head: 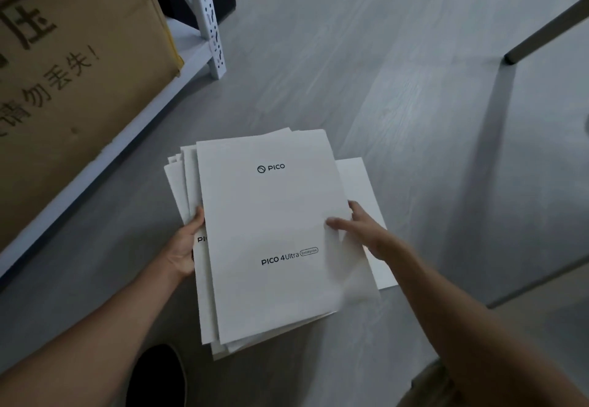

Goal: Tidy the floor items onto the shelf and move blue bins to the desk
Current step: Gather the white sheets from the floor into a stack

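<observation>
Grey wood-grain floor (398, 81) fills most of the view, and on it, or just lifted off it (I cannot tell which), lies the task's thing: a stack of white PICO-printed card sheets (274, 215), fanned unevenly, with one sheet sticking out on the right.

Up and left of the stack, a large brown cardboard box (70, 71) sits on the lowest board of a white metal shelf (212, 24), close enough to suggest where the sheets are bound. Far up and right of the stack a grey desk leg (541, 33) meets the floor. Just below the stack shows a black shoe (156, 378).

At the stack's left edge the left hand (185, 244) grips the sheets, thumb on top, fingers hidden beneath, likely to keep the loose pile from sliding apart. At its right edge the right hand (366, 231) is blurred. Its thumb lies on the top sheet and its fingers (355, 207) reach the edge, but I cannot tell whether they pinch.
</observation>
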Demonstrator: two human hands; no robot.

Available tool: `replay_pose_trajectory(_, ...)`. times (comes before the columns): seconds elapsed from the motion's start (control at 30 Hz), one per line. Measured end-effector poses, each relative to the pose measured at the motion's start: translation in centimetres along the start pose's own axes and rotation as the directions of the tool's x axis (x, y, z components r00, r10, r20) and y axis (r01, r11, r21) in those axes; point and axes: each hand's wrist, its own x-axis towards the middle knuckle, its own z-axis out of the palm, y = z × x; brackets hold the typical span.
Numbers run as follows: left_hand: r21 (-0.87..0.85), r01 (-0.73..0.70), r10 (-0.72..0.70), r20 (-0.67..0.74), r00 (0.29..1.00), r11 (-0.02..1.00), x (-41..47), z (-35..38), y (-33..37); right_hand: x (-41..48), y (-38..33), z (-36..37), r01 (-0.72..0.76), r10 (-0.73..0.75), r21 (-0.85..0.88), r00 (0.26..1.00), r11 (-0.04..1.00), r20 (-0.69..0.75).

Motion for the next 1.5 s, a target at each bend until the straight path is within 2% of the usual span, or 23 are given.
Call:
replay_pose_trajectory(0.03, -0.002, -0.005, 0.005, 0.001, 1.000, 1.000, 0.0, -0.1, 0.1, 0.1, -0.5, 0.7, 0.025, -0.029, 0.086, 0.998, 0.996, 0.050)
replay_pose_trajectory(0.1, -0.032, -0.048, 0.048, 0.009, 0.999, 0.998, -0.4, 0.1, 0.6, 0.4, -1.0, 1.9, 0.075, -0.084, 0.136, 0.995, 0.988, 0.060)
replay_pose_trajectory(0.17, -0.013, -0.055, 0.055, 0.001, 0.998, 0.998, -0.8, 0.1, 1.2, 0.8, -0.9, 3.0, 0.115, -0.119, 0.116, 0.993, 0.986, 0.024)
replay_pose_trajectory(0.23, 0.103, -0.005, 0.008, -0.031, 0.999, 0.995, -1.1, -0.9, 1.3, 0.9, -0.7, 4.3, 0.132, -0.133, 0.038, 0.991, 0.991, 0.024)
replay_pose_trajectory(0.3, 0.154, 0.067, -0.052, -0.102, 0.993, 0.986, -1.0, -2.4, 0.7, 1.1, -0.8, 5.5, 0.098, -0.096, -0.025, 0.992, 0.995, 0.087)
replay_pose_trajectory(0.37, 0.161, 0.093, -0.067, -0.162, 0.985, 0.982, -1.4, -3.9, 0.2, 1.7, -0.6, 5.9, 0.047, -0.043, -0.014, 0.984, 0.999, 0.175)
replay_pose_trajectory(0.4, 0.154, 0.079, -0.048, -0.195, 0.980, 0.985, -1.7, -4.6, -0.2, 2.1, -0.1, 5.6, 0.021, -0.017, -0.034, 0.993, 0.999, 0.114)
replay_pose_trajectory(0.43, 0.142, 0.059, -0.027, -0.215, 0.976, 0.988, -1.8, -5.4, -0.7, 2.6, 0.6, 4.6, -0.020, 0.014, -0.097, 0.998, 0.995, -0.062)
replay_pose_trajectory(0.47, 0.126, 0.050, -0.020, -0.228, 0.973, 0.991, -1.9, -6.1, -1.1, 3.3, 1.6, 3.2, -0.113, 0.048, -0.179, 0.943, 0.977, -0.330)
replay_pose_trajectory(0.5, 0.101, 0.047, -0.022, -0.237, 0.971, 0.994, -2.1, -6.8, -1.4, 3.7, 2.6, 1.5, -0.249, 0.083, -0.213, 0.811, 0.945, -0.579)
replay_pose_trajectory(0.53, 0.075, 0.036, -0.017, -0.237, 0.971, 0.997, -2.1, -7.6, -1.7, 3.8, 3.5, 0.1, -0.391, 0.123, -0.210, 0.674, 0.896, -0.729)
replay_pose_trajectory(0.57, 0.055, 0.026, -0.012, -0.243, 0.970, 0.998, -2.0, -8.4, -2.0, 3.8, 4.4, -0.9, -0.497, 0.165, -0.214, 0.611, 0.841, -0.774)
replay_pose_trajectory(0.67, 0.004, 0.034, -0.032, -0.246, 0.969, 0.999, -1.9, -9.2, -2.6, 4.5, 6.4, -1.6, -0.621, 0.245, -0.306, 0.642, 0.721, -0.726)
replay_pose_trajectory(0.77, -0.010, 0.037, -0.038, -0.252, 0.967, 0.999, -1.7, -9.0, -3.1, 5.5, 8.3, -1.9, -0.595, 0.317, -0.201, 0.649, 0.778, -0.692)
replay_pose_trajectory(0.87, 0.000, 0.021, -0.020, -0.276, 0.961, 1.000, -2.1, -8.8, -2.9, 4.5, 7.4, -3.2, -0.426, 0.247, -0.159, 0.747, 0.891, -0.617)
replay_pose_trajectory(0.97, 0.012, 0.037, -0.032, -0.291, 0.956, 0.999, -3.2, -7.9, -2.4, 2.8, 4.8, -5.0, -0.207, 0.093, -0.128, 0.802, 0.970, -0.590)
replay_pose_trajectory(1.03, 0.014, 0.057, -0.050, -0.299, 0.953, 0.998, -4.3, -7.5, -1.9, 1.8, 2.4, -6.6, -0.087, -0.013, -0.137, 0.800, 0.987, -0.600)
replay_pose_trajectory(1.2, 0.044, 0.024, -0.007, -0.364, 0.932, 0.999, -8.0, -8.1, -0.1, 0.7, -2.3, -10.1, 0.077, -0.191, -0.200, 0.736, 0.977, -0.649)
replay_pose_trajectory(1.27, 0.035, 0.007, 0.007, -0.373, 0.928, 0.999, -9.6, -8.5, 0.2, 1.1, -3.2, -9.1, 0.094, -0.197, -0.196, 0.764, 0.976, -0.615)
replay_pose_trajectory(1.33, 0.030, -0.012, 0.022, -0.379, 0.925, 0.999, -10.9, -9.2, 0.1, 1.7, -3.3, -7.2, 0.097, -0.160, -0.145, 0.829, 0.985, -0.535)
replay_pose_trajectory(1.5, -0.016, -0.055, 0.043, -0.424, 0.905, 0.998, -14.0, -12.4, -0.8, 3.6, -0.7, 0.1, -0.006, -0.028, -0.113, 0.955, 0.994, -0.295)
